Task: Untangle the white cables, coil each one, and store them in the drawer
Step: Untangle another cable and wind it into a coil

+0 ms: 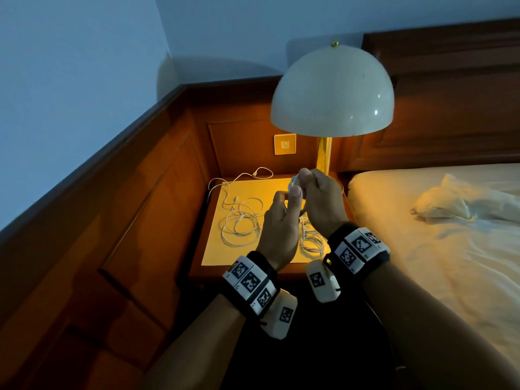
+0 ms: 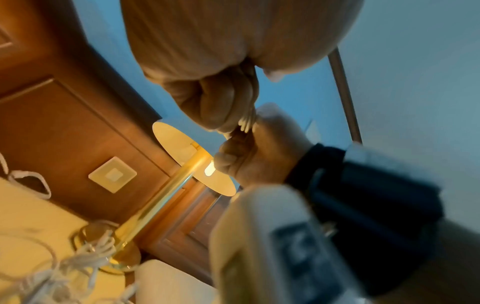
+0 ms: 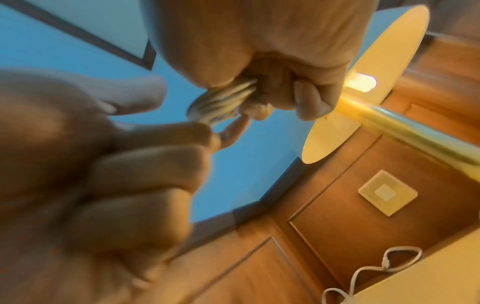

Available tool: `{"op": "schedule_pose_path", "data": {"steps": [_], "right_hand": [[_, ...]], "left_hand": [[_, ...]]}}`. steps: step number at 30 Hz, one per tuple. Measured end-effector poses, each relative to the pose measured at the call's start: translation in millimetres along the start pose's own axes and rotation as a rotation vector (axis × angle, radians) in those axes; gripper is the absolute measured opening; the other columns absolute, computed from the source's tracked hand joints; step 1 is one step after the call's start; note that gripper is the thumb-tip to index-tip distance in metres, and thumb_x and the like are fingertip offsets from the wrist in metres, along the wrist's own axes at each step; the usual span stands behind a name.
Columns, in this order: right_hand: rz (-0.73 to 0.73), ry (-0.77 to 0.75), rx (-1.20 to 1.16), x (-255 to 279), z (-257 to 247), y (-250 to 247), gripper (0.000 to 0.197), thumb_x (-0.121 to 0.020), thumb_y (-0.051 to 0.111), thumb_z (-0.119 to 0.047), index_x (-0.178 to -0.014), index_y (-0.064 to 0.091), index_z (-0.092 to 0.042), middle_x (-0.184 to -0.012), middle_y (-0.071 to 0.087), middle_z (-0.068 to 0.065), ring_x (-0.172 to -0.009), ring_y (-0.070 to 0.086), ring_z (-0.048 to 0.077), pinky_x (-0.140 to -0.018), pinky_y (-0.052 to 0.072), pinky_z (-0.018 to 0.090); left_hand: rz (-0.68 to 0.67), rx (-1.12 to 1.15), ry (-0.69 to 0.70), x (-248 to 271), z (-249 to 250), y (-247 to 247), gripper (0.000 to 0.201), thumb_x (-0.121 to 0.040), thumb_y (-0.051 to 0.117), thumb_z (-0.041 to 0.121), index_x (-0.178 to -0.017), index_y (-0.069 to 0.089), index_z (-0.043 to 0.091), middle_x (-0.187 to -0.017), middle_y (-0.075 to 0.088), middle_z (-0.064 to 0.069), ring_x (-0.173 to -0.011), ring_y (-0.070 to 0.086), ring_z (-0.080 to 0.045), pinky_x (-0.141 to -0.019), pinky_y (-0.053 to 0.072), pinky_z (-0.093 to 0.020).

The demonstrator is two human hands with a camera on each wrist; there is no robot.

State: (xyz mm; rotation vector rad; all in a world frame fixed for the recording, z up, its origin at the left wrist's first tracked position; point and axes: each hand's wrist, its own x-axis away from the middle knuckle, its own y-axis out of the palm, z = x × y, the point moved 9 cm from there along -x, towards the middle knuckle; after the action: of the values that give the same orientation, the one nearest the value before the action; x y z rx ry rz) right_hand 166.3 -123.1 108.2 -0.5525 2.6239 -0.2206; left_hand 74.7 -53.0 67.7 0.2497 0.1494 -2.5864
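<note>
Both hands are raised above the nightstand (image 1: 253,190), holding one small white cable coil (image 1: 294,183) between them. My right hand (image 1: 319,198) grips the coil (image 3: 223,102) in curled fingers. My left hand (image 1: 281,218) holds the same coil (image 2: 246,120) with its thumb raised against it and its fingers curled. A loose, tangled white cable (image 1: 242,220) lies spread over the nightstand top. Another white bundle (image 1: 311,240) lies under my right wrist, and shows in the left wrist view (image 2: 85,261). No drawer is visible.
A dome lamp (image 1: 332,88) on a brass pole (image 1: 323,156) stands at the nightstand's back right, close behind my hands. A switch plate (image 1: 284,144) sits on the wood wall panel. The bed (image 1: 436,249) lies to the right.
</note>
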Motion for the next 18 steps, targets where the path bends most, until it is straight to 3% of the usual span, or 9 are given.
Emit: {"op": "schedule_pose_path", "data": {"steps": [2, 4, 6, 8, 10, 13, 15, 17, 18], "right_hand": [[-0.026, -0.043, 0.076, -0.8, -2.0, 1.2, 0.038, -0.106, 0.041, -0.032, -0.078, 0.057, -0.012, -0.07, 0.057, 0.006, -0.064, 0.052, 0.024, -0.06, 0.045, 0.04], [-0.071, -0.085, 0.151, 2.0, -3.9, 2.5, 0.037, -0.106, 0.041, -0.034, -0.082, 0.059, -0.011, -0.071, 0.06, 0.005, -0.064, 0.054, 0.022, -0.061, 0.043, 0.039], [-0.141, -0.152, 0.287, 6.6, -4.4, 2.1, 0.035, -0.105, 0.043, -0.038, -0.086, 0.059, -0.013, -0.067, 0.059, 0.002, -0.059, 0.052, 0.017, -0.055, 0.038, 0.035], [-0.243, -0.201, 0.403, 15.2, 1.7, 5.4, 0.029, -0.104, 0.044, -0.038, -0.09, 0.058, -0.016, -0.06, 0.052, -0.005, -0.051, 0.044, 0.009, -0.05, 0.031, 0.03], [-0.314, -0.241, 0.419, 25.8, 8.0, 9.6, 0.023, -0.104, 0.047, -0.032, -0.095, 0.062, -0.016, -0.058, 0.048, -0.007, -0.05, 0.038, 0.009, -0.052, 0.028, 0.031], [-0.273, -0.167, 0.301, 31.1, 22.8, 3.7, 0.023, -0.103, 0.051, -0.024, -0.112, 0.069, -0.012, -0.053, 0.044, -0.007, -0.047, 0.033, 0.011, -0.052, 0.026, 0.031], [-0.24, -0.096, 0.199, 36.9, 33.1, 2.0, 0.029, -0.103, 0.05, -0.029, -0.121, 0.068, -0.015, -0.053, 0.045, -0.003, -0.048, 0.033, 0.012, -0.051, 0.027, 0.032], [-0.252, -0.038, 0.136, 45.3, 42.6, 9.1, 0.037, -0.101, 0.047, -0.047, -0.109, 0.071, -0.019, -0.064, 0.057, 0.009, -0.058, 0.045, 0.021, -0.057, 0.036, 0.036], [-0.255, 0.017, 0.099, 49.2, 50.3, 13.2, 0.044, -0.099, 0.047, -0.052, -0.104, 0.071, -0.015, -0.068, 0.062, 0.007, -0.064, 0.049, 0.024, -0.061, 0.039, 0.038]], "left_hand": [[0.002, 0.092, -0.064, 2.6, -7.6, -3.4, 0.052, -0.099, 0.039, 0.065, -0.109, 0.056, 0.016, -0.057, 0.03, -0.005, -0.047, 0.025, -0.02, -0.045, 0.024, -0.035], [-0.028, 0.112, -0.113, 5.6, -7.2, -8.7, 0.04, -0.106, 0.039, 0.044, -0.109, 0.056, 0.008, -0.049, 0.029, 0.007, -0.04, 0.023, -0.011, -0.04, 0.021, -0.024], [-0.016, 0.012, -0.102, -0.8, -12.0, -27.8, 0.037, -0.107, 0.043, 0.034, -0.105, 0.06, 0.001, -0.046, 0.03, 0.01, -0.037, 0.023, -0.009, -0.039, 0.023, -0.023], [0.006, -0.122, -0.057, -10.9, -12.5, -51.8, 0.033, -0.107, 0.045, 0.031, -0.097, 0.064, 0.005, -0.045, 0.034, 0.01, -0.038, 0.026, -0.009, -0.042, 0.023, -0.025], [-0.002, -0.271, 0.004, -22.1, -10.4, -68.4, 0.031, -0.107, 0.045, 0.028, -0.092, 0.064, 0.009, -0.046, 0.04, 0.011, -0.039, 0.03, -0.006, -0.045, 0.025, -0.026], [-0.052, -0.429, 0.029, -34.3, -11.3, -74.9, 0.028, -0.106, 0.047, 0.025, -0.094, 0.064, 0.006, -0.056, 0.041, 0.007, -0.042, 0.031, -0.006, -0.047, 0.026, -0.023], [-0.083, -0.372, -0.001, -37.3, -15.6, -72.6, 0.026, -0.104, 0.052, 0.026, -0.097, 0.062, 0.003, -0.055, 0.034, 0.0, -0.041, 0.026, -0.011, -0.042, 0.021, -0.024], [-0.118, -0.212, -0.07, -35.4, -23.1, -66.7, 0.028, -0.104, 0.052, 0.027, -0.1, 0.059, 0.0, -0.051, 0.029, -0.001, -0.039, 0.02, -0.013, -0.04, 0.016, -0.025], [-0.133, -0.123, -0.095, -33.0, -24.6, -62.7, 0.028, -0.105, 0.051, 0.027, -0.1, 0.059, 0.0, -0.05, 0.027, 0.0, -0.038, 0.018, -0.013, -0.04, 0.015, -0.025]]}}
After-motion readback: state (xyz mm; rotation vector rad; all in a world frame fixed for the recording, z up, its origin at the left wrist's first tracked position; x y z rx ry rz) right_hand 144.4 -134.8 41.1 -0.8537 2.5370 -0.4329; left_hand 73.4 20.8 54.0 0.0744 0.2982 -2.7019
